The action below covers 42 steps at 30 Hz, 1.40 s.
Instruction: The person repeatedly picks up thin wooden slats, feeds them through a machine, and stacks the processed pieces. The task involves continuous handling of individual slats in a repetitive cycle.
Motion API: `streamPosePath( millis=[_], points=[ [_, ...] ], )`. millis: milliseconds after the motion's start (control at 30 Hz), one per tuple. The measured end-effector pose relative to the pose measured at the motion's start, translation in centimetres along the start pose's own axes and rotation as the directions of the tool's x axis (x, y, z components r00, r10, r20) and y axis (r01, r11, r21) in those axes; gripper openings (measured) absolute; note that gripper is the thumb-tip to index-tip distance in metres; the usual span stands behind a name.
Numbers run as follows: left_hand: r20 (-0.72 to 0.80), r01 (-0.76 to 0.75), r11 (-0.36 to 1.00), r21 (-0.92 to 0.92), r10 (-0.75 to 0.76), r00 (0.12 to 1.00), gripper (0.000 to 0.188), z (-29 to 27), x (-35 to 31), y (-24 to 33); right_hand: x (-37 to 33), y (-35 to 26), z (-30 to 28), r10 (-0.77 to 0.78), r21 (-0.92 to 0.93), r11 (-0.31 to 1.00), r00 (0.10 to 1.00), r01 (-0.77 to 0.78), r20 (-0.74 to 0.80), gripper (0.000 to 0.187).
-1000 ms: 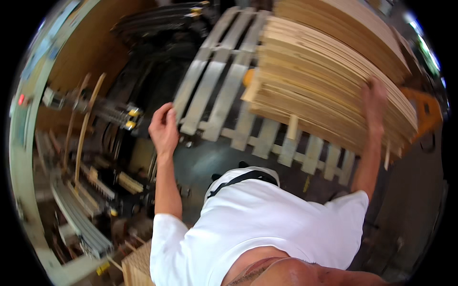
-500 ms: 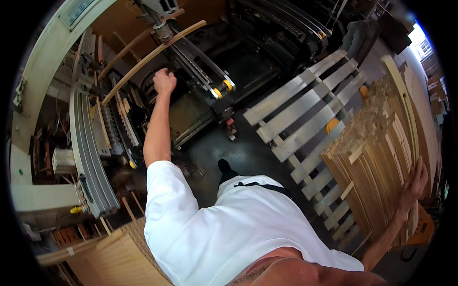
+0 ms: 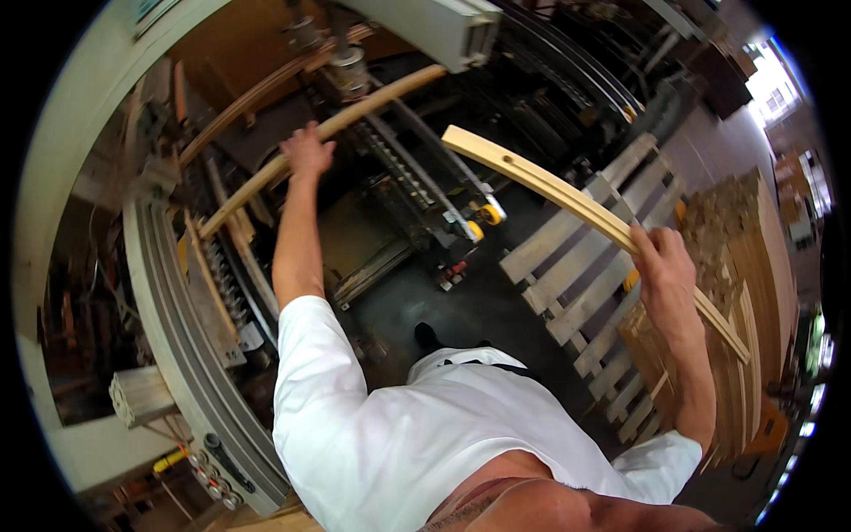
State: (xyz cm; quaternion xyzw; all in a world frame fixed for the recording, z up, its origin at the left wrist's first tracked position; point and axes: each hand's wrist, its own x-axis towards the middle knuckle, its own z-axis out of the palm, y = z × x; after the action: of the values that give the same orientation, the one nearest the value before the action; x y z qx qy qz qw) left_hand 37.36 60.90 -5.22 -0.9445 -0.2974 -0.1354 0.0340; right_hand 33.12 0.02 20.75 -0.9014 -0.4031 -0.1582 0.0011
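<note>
My left hand reaches over a curved wooden slat that lies across the machine. Its fingers bend over the slat's far edge and seem closed around it; the thumb side is partly blurred. A metal clamp cylinder stands against that slat. In my right hand is another slat, long and pale, gripped past its middle and held up at a slant. A hole shows near its far end. Its near end passes in front of a large stack of slats.
The stack stands on a pallet of slatted boards at the right. Yellow rollers end the machine's rails. A grey metal beam curves along the left, near a bundle of pale sticks. Dark floor lies around my feet.
My right hand has lifted a slat off the stack and brought it leftward and forward. My left hand has moved onto the curved slat in the machine. The view has shifted.
</note>
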Motion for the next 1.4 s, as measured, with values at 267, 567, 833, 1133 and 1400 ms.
streamPosePath(
  millis=[267, 567, 833, 1133, 1400],
  points=[
    [0.236, -0.055, 0.909, -0.413, 0.166, 0.957, 0.036, -6.8, -20.8, 10.2, 19.1, -7.1, 16.7, -0.428, 0.267, 0.867, 0.903, 0.42, -0.033, 0.039],
    [0.5, 0.232, 0.761, -0.606, 0.137, 0.855, 0.035, -15.4, -35.7, 13.2, 36.0, -28.2, 30.1, -0.717, 0.425, 0.578, 0.682, 0.697, -0.143, 0.031],
    [0.466, 0.453, 0.768, -0.452, -0.23, 0.854, 0.033, -21.4, -40.0, 14.7, 44.2, -34.5, 38.6, -0.534, 0.313, 0.726, 0.789, 0.612, -0.304, 0.026],
    [0.487, 0.439, 0.802, -0.405, -0.217, 0.846, 0.033, -21.0, -38.2, 19.8, 46.8, -35.9, 38.5, -0.579, 0.314, 0.697, 0.764, 0.645, -0.285, 0.023],
    [0.549, 0.489, 0.813, -0.315, -0.264, 0.793, 0.029, -22.9, -36.7, 20.3, 45.7, -37.0, 36.6, -0.605, 0.326, 0.687, 0.76, 0.649, -0.239, 0.022]
  ],
)
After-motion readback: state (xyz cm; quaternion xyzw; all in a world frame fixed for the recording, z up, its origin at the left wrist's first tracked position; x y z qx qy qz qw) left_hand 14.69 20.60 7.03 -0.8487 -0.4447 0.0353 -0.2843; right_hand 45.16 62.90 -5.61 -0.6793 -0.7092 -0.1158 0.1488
